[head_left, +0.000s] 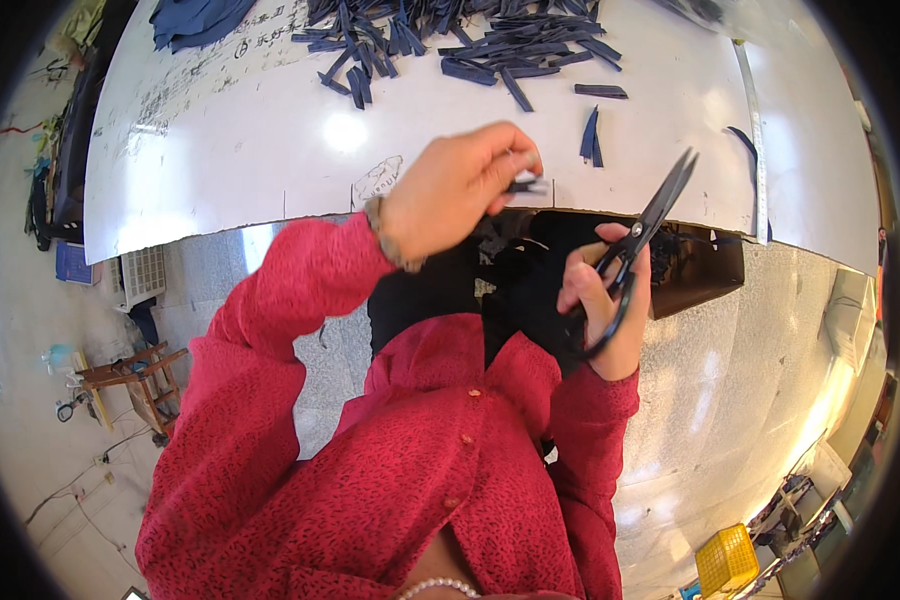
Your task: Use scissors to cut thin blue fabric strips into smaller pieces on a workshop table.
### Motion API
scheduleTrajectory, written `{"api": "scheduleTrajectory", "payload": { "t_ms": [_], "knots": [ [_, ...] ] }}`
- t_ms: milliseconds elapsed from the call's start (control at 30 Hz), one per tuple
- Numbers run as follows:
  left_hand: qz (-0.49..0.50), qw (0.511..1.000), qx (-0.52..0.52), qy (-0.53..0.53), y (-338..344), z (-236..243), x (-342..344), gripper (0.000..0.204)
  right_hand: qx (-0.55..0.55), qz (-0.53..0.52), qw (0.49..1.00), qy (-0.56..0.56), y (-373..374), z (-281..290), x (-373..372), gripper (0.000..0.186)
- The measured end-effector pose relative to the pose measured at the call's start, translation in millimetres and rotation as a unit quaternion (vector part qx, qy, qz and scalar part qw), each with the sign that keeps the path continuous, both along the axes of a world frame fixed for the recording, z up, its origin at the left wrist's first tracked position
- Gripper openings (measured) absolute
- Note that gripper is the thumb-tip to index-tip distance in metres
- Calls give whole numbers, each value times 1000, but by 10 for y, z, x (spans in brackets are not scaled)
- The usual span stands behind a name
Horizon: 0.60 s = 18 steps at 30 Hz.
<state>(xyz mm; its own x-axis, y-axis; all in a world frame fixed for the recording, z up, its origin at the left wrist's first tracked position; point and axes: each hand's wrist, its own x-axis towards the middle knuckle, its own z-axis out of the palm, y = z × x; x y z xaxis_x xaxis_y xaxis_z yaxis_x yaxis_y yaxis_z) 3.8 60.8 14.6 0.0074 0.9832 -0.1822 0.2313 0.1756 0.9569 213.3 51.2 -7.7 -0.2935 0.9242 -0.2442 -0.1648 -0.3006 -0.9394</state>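
Note:
My left hand (448,190) is raised over the near edge of the white table (220,170), fingertips pinched on a small dark piece (522,187) with a pale bit, which is partly hidden and blurred. To its right, my right hand (610,300) grips black-handled scissors (658,200) by the handles, the blades pointing up toward the far right. Just beyond both hands lie a folded dark navy strip (592,135) and a single flat strip (600,92).
A pile of dark fabric strips (500,60) covers the back middle, folded navy cloth (195,20) the back left. A pale measuring strip (748,140) runs along the right. Below are a brown box (705,285), a wooden stool (145,390) and a yellow basket (725,560).

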Motion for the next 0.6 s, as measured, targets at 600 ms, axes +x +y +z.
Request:
{"api": "scheduleTrajectory", "payload": {
  "t_ms": [600],
  "knots": [
    [27, 990, 93, 105, -424, -151, 276, 14, -73, -20, 994, 73, -79, -13, -290, 46]
  ]
}}
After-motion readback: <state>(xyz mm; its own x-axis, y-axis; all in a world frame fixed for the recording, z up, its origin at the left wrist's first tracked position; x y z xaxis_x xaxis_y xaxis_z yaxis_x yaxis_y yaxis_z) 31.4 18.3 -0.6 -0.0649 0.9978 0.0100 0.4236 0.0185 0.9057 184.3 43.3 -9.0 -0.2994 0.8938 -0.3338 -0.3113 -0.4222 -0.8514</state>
